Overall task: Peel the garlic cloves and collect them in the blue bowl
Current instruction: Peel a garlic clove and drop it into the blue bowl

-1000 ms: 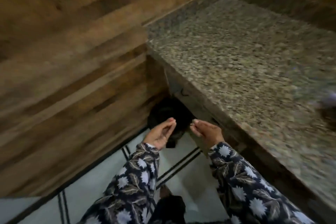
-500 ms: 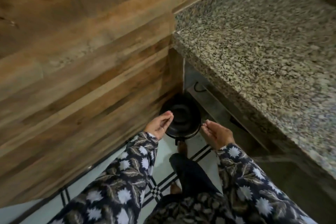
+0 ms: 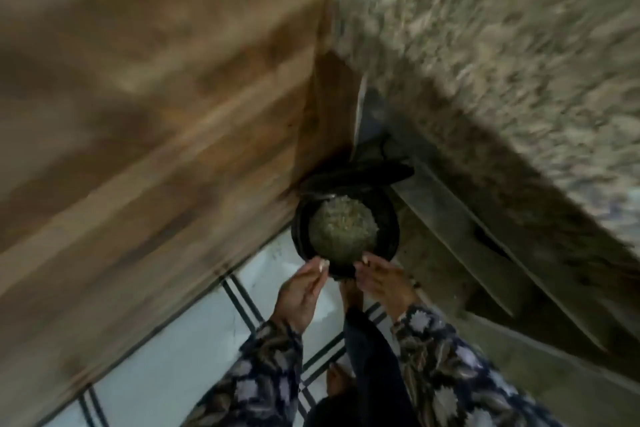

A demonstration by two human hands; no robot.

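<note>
Head view, badly smeared: holds the left hand [image 3: 301, 291] and right hand [image 3: 384, 282] side by side but apart, palms turned toward each other, fingers straight, tips just over the near rim of a black bin [image 3: 300, 229]. Keeps a bare foot [image 3: 349, 291] at the bin's base, lid [image 3: 360, 173] tipped up behind a heap of pale greenish scraps [image 3: 343, 230], in the corner between the wood-panelled wall [image 3: 138, 114] and the cabinet under the granite countertop [image 3: 485, 28]. Catches only a bluish smear [image 3: 628, 208] at the countertop's right edge, too blurred to name.
</note>
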